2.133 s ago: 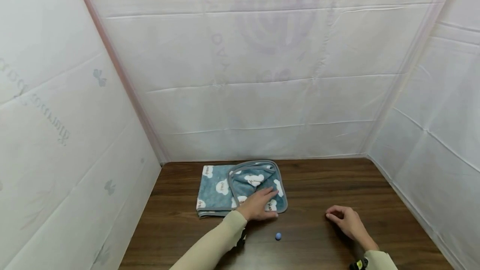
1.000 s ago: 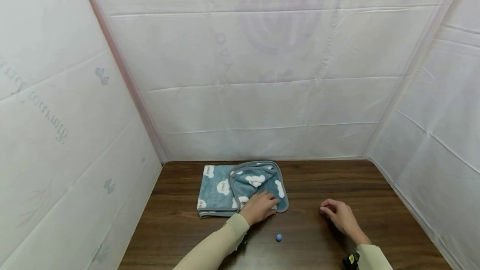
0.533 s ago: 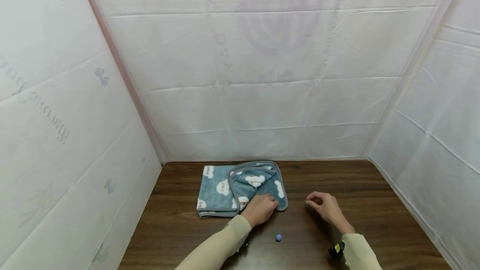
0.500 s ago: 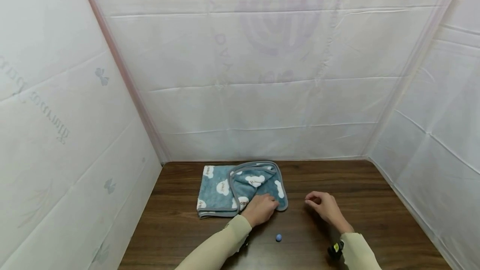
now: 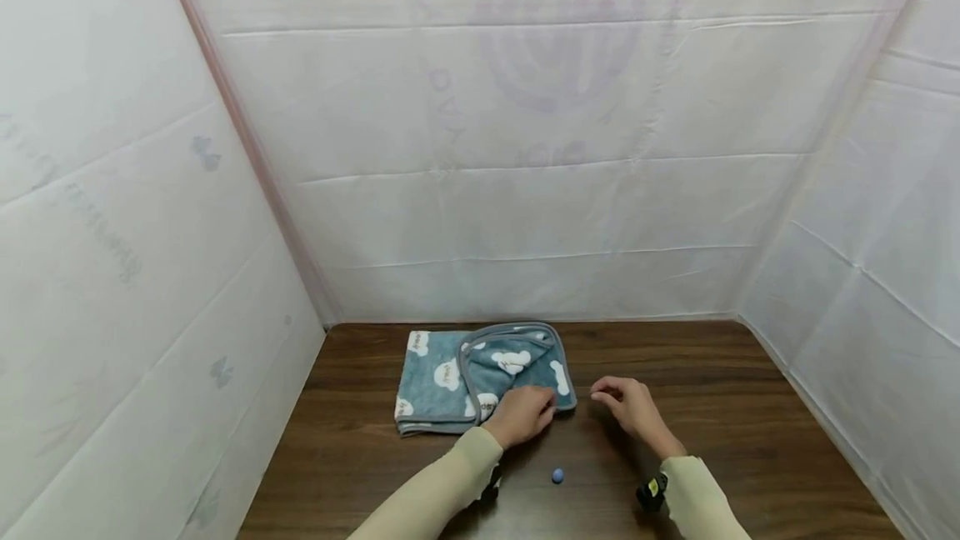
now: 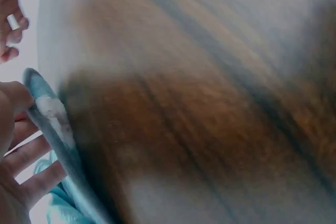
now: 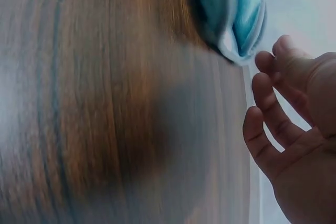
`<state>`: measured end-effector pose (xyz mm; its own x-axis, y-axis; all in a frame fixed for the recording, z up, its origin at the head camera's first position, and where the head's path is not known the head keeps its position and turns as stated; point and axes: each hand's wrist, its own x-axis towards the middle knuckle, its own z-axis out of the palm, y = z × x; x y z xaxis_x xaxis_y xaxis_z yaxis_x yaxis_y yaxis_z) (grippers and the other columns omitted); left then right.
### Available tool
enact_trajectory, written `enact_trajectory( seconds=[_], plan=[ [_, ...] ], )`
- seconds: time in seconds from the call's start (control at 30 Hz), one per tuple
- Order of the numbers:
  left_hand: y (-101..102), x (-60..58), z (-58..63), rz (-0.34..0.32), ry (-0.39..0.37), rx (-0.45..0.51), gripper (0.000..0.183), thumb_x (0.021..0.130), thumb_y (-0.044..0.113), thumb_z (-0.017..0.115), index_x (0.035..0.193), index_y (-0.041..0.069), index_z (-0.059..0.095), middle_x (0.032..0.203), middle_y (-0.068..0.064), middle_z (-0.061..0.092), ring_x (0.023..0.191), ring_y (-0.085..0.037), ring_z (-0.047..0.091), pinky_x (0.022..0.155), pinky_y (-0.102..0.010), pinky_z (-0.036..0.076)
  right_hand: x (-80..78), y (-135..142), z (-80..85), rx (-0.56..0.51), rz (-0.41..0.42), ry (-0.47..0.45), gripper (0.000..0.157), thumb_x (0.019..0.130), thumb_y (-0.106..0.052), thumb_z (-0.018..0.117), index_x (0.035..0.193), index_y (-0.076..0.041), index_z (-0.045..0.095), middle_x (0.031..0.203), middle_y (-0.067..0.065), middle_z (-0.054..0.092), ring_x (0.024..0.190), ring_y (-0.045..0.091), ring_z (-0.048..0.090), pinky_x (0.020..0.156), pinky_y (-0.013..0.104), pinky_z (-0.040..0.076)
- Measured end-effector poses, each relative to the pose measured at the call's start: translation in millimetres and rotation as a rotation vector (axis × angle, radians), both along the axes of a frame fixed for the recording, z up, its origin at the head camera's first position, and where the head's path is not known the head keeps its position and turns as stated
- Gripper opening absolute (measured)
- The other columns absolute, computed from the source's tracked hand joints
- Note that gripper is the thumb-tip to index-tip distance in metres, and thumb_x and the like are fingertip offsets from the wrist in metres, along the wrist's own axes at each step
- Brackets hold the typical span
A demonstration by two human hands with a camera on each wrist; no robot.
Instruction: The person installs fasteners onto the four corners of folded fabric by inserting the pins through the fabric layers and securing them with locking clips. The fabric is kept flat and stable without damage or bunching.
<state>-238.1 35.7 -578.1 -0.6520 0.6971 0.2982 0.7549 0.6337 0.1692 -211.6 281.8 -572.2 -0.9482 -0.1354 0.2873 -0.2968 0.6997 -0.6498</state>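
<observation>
A folded teal blanket (image 5: 427, 377) with white clouds and grey edging lies at the back of the wooden table, its right part turned over in a rounded flap. My left hand (image 5: 522, 415) pinches the grey front edge near the right corner. In the left wrist view the thumb lies over the blanket's edging (image 6: 68, 163), with the fingers behind it. Just right of that corner, my right hand (image 5: 636, 411) hovers with loosely bent fingers and nothing between them. The right wrist view has the fingertips (image 7: 261, 82) close to the lifted blanket corner (image 7: 247, 22).
A small blue ball (image 5: 557, 476) sits on the table (image 5: 352, 473) in front of the blanket, between the two forearms. White sheeting (image 5: 480, 215) closes in the back and both sides. Each wrist carries a strapped camera, the right one (image 5: 651, 492) showing plainly.
My left hand has gone from resting spread on the blanket to gripping its front edge, and the corner is slightly raised. My right hand has moved left towards the blanket. The ball stays put.
</observation>
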Motion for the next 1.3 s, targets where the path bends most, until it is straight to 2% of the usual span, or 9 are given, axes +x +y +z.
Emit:
enact_trajectory(
  seconds=[0.1, 0.17, 0.27, 0.4, 0.5, 0.77, 0.97, 1.2, 1.3],
  plan=[
    [-3.2, -2.0, 3.8, -0.008, -0.151, 0.157, 0.009, 0.099, 0.012, 0.065, 0.091, 0.015, 0.064, 0.075, 0.008, 0.063, 0.060, 0.000, 0.050, 0.054, -0.015, 0.041, -0.6, -3.2, -0.7, -0.014, 0.029, 0.072, 0.006, 0.089, -0.007, 0.079, 0.087, -0.012, 0.077, 0.087, -0.008, 0.073, 0.079, 0.006, 0.064, 0.070, 0.029, 0.055],
    [-5.0, -2.7, 5.5, -0.017, -0.204, 0.241, 0.007, 0.100, 0.009, 0.064, 0.095, 0.013, 0.067, 0.077, 0.006, 0.066, 0.061, 0.002, 0.052, 0.057, -0.014, 0.043, -0.8, -5.5, -0.7, -0.023, 0.058, 0.108, 0.008, 0.087, -0.004, 0.080, 0.087, -0.012, 0.077, 0.088, -0.007, 0.073, 0.079, 0.007, 0.066, 0.070, 0.030, 0.056],
    [-7.3, -3.5, 5.6, -0.015, -0.236, 0.327, 0.006, 0.100, 0.006, 0.063, 0.096, 0.009, 0.067, 0.076, 0.004, 0.068, 0.059, 0.002, 0.051, 0.059, -0.013, 0.043, -2.1, -8.7, 0.2, -0.032, 0.091, 0.109, 0.006, 0.088, -0.005, 0.079, 0.091, -0.010, 0.078, 0.091, -0.005, 0.074, 0.082, 0.009, 0.068, 0.071, 0.031, 0.057],
    [-9.8, -4.8, 5.3, 0.010, -0.256, 0.396, 0.008, 0.099, 0.004, 0.063, 0.094, 0.009, 0.066, 0.066, 0.006, 0.062, 0.051, 0.003, 0.041, 0.053, -0.013, 0.037, -4.6, -12.3, 2.7, -0.060, 0.115, 0.014, 0.010, 0.091, -0.004, 0.076, 0.101, -0.008, 0.077, 0.097, -0.001, 0.076, 0.086, 0.011, 0.069, 0.075, 0.029, 0.058],
    [-11.5, -5.6, 6.8, 0.020, -0.284, 0.417, 0.008, 0.101, 0.006, 0.062, 0.095, 0.009, 0.066, 0.060, 0.010, 0.055, 0.047, 0.003, 0.035, 0.049, -0.012, 0.032, -5.9, -15.7, 5.3, -0.086, 0.128, -0.047, 0.016, 0.092, -0.002, 0.075, 0.107, -0.008, 0.076, 0.098, 0.001, 0.076, 0.087, 0.012, 0.070, 0.075, 0.028, 0.058],
    [-13.8, -5.4, 8.3, 0.031, -0.318, 0.423, 0.007, 0.102, 0.008, 0.061, 0.097, 0.010, 0.065, 0.056, 0.012, 0.050, 0.043, 0.003, 0.032, 0.047, -0.014, 0.030, -9.0, -23.8, 10.8, -0.111, 0.175, -0.102, 0.029, 0.092, -0.003, 0.075, 0.122, -0.004, 0.072, 0.095, 0.007, 0.075, 0.086, 0.011, 0.070, 0.076, 0.028, 0.058],
    [-15.2, -3.6, 9.9, 0.032, -0.344, 0.422, 0.008, 0.103, 0.008, 0.060, 0.097, 0.010, 0.065, 0.056, 0.013, 0.049, 0.044, 0.002, 0.032, 0.047, -0.014, 0.030, -12.0, -25.4, 10.2, -0.107, 0.193, -0.136, 0.029, 0.093, -0.004, 0.074, 0.122, -0.006, 0.073, 0.095, 0.008, 0.074, 0.085, 0.009, 0.068, 0.075, 0.026, 0.057],
    [-17.5, -3.1, 10.7, 0.036, -0.352, 0.443, 0.009, 0.102, 0.007, 0.061, 0.095, 0.010, 0.064, 0.063, 0.010, 0.059, 0.046, 0.003, 0.037, 0.050, -0.015, 0.036, -12.6, -26.3, 10.7, -0.093, 0.216, -0.155, 0.027, 0.093, 0.000, 0.073, 0.119, -0.006, 0.074, 0.095, 0.006, 0.074, 0.084, 0.010, 0.067, 0.073, 0.026, 0.057],
    [-18.9, -3.5, 10.4, 0.045, -0.349, 0.450, 0.009, 0.102, 0.007, 0.061, 0.095, 0.010, 0.065, 0.065, 0.008, 0.061, 0.047, 0.003, 0.037, 0.051, -0.015, 0.037, -13.7, -27.4, 11.7, -0.095, 0.224, -0.158, 0.027, 0.094, -0.003, 0.073, 0.120, -0.004, 0.073, 0.093, 0.008, 0.073, 0.084, 0.010, 0.067, 0.074, 0.026, 0.057]
  ],
)
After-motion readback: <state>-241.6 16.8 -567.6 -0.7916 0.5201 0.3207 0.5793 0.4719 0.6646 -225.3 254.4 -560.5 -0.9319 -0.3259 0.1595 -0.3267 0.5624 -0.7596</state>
